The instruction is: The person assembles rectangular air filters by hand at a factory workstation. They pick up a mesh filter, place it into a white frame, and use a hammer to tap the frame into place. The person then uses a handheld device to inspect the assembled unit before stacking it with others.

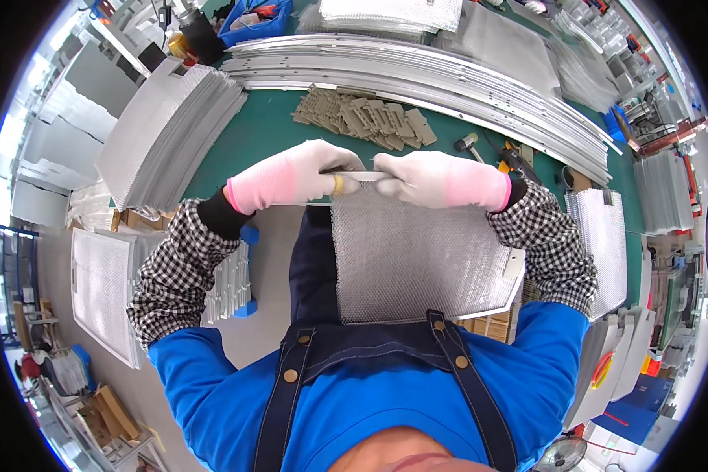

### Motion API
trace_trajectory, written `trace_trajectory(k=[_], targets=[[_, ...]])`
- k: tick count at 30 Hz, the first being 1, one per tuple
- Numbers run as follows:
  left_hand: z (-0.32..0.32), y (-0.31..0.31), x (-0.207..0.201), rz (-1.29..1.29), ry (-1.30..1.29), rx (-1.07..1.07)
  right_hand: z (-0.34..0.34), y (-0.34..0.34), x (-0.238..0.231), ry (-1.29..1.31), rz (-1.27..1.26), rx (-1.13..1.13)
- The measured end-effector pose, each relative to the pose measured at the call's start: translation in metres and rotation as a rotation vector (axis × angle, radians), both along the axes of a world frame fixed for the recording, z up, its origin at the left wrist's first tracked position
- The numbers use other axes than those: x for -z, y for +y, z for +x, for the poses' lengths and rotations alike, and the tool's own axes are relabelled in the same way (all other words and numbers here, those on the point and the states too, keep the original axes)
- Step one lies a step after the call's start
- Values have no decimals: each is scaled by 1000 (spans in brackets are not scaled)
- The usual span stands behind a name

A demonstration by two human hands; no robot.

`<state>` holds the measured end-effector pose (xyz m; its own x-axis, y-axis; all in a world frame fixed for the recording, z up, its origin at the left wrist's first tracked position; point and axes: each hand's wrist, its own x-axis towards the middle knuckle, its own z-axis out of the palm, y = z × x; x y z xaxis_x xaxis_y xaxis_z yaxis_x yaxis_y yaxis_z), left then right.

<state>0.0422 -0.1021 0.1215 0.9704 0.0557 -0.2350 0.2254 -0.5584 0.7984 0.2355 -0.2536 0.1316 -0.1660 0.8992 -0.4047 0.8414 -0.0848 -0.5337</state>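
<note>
A silver mesh panel [417,256] lies in front of my body, its far edge at the front of the green table. Along that edge runs a pale metal strip [366,177], visible between my hands. My left hand [311,175], in a white and pink glove, is closed on the strip from the left, its thumb by the panel's corner. From the right, my right hand [429,179], gloved alike, is closed on it too, with the fingers curled. The hands are a short gap apart. Whether the strip is seated on the mesh is hidden by my fingers.
Beyond my hands, a heap of beige flat plates [362,118] lies on the green table [267,130]. Long metal profiles [417,71] stretch behind it. Mesh panel stacks stand at left [165,130] and right [602,244]. A hammer [469,145] and power tool [518,161] lie rightward.
</note>
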Motion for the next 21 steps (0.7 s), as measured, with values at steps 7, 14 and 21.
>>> trace_trajectory(k=[7,14,21], targets=[[-6,3,21,163,-131,-18,38,-9,35,-230,383,-191],[-15,2,64,454,-393,-70,18,11,57,-410,751,-291],[-51,-16,85,918,-560,-232,-12,2,45,-411,1103,-326]])
